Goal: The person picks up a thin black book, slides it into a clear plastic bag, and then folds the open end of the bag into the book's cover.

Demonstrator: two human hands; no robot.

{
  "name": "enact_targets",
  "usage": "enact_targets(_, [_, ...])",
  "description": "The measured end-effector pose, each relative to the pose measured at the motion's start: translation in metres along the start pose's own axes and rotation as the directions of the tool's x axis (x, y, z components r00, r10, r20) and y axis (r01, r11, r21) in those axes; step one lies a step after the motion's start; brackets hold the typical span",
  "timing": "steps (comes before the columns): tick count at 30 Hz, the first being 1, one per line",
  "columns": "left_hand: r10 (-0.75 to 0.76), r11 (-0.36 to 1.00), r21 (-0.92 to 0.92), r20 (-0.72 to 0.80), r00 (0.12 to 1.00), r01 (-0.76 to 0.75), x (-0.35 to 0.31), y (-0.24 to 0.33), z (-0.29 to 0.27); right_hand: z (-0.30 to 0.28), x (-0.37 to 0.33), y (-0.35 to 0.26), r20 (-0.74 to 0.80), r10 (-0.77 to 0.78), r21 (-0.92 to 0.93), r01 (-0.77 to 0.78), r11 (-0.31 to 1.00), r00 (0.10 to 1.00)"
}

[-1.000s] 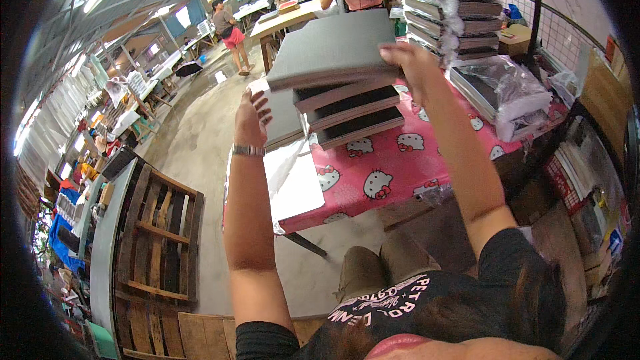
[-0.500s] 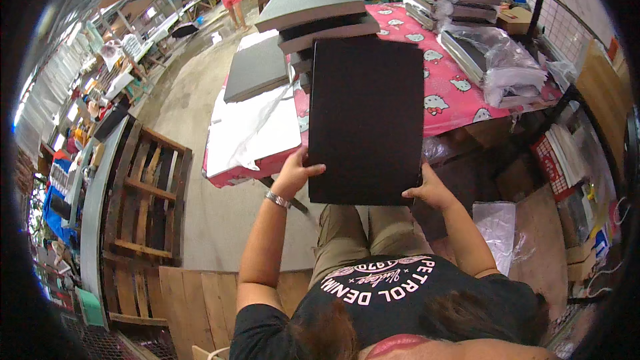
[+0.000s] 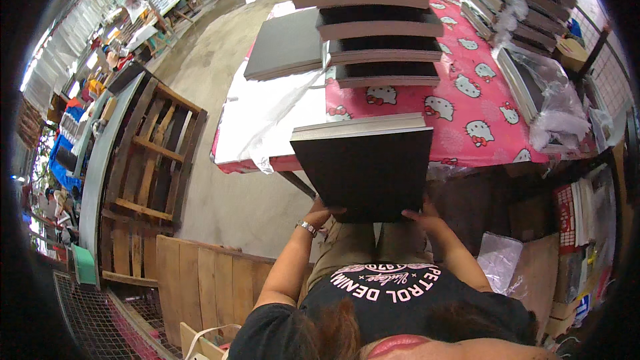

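Black block (image 3: 365,177), in the head view: tilted (pale edges uppermost) before the table (image 3: 453,147), in the closed grip of left hand (image 3: 322,211) and right hand (image 3: 427,216) at its lower corners. It is lifted, not set down; the stack (image 3: 383,29) behind is unheld.

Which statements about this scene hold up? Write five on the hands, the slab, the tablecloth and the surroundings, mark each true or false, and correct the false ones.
1. The left hand and the right hand both hold the black slab. True.
2. A metal wristband is on the right wrist. False: the metal wristband is on the left.
3. The tablecloth is pink with printed white faces. True.
4. The slatted wooden frame stands to the person's right. False: the slatted wooden frame is to the left.
5. Clear plastic covers part of a bundle on the tablecloth's right side. True.
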State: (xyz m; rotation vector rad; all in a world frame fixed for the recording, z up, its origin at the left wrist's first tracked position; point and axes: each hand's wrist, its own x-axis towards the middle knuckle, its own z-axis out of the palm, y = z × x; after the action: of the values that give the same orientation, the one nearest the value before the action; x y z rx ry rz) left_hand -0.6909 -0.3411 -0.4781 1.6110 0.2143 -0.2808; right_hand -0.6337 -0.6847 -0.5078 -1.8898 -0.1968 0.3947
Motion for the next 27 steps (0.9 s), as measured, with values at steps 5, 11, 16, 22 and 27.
enact_targets(5, [-0.105, 0.987, -0.129, -0.036, 0.994, 0.099, -0.010, 0.000, -0.007, 0.021, 0.003, -0.065, 0.017, 0.063, 0.274, -0.065, 0.960, 0.998])
enact_targets(11, [0.449, 0.893, 0.257, -0.437, 0.779, -0.371, -0.053, 0.070, -0.041, 0.018, -0.008, -0.014, -0.173, 0.182, 0.123, -0.162, 0.979, 0.968])
enact_targets(16, [0.887, 0.361, 0.930, -0.319, 0.334, -0.072, -0.066, 0.142, -0.132, -0.008, -0.005, -0.032, -0.076, 0.100, 0.147, -0.088, 0.985, 0.992])
enact_targets(22, [0.538, 0.537, 0.812, -0.539, 0.647, 0.230, -0.022, 0.173, -0.167, -0.030, -0.026, -0.078, -0.406, -0.248, -0.136, 0.210, 0.968, 0.880])
enact_targets(27, [0.374, 0.518, 0.770, -0.595, 0.712, 0.372, 0.008, 0.178, -0.184, -0.031, -0.049, -0.163, -0.433, -0.557, -0.285, 0.479, 0.830, 0.709])
